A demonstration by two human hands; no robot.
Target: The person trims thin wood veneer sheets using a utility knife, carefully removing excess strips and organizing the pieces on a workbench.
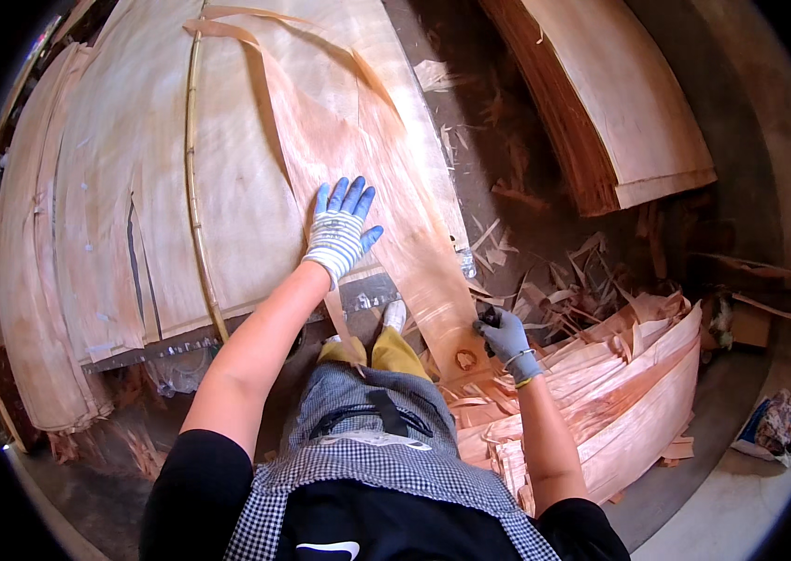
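My left hand [341, 227], in a blue and white striped glove, lies flat with fingers spread on a long strip of thin reddish wood veneer [386, 196]. The strip runs from the far top of the stack down toward my lap. My right hand [505, 338], in a grey glove, is closed around a small dark tool at the strip's lower right edge, near a knot hole [463, 359]. Under the strip lies a wide stack of pale veneer sheets [162, 187] on a low bench.
A heap of cut veneer strips [619, 374] lies at my right. Another veneer stack [610, 93] stands at the far right. Scraps litter the floor [526, 234]. A thin cane rod [193, 168] lies across the sheets. A crumpled bag [774, 425] sits at the lower right.
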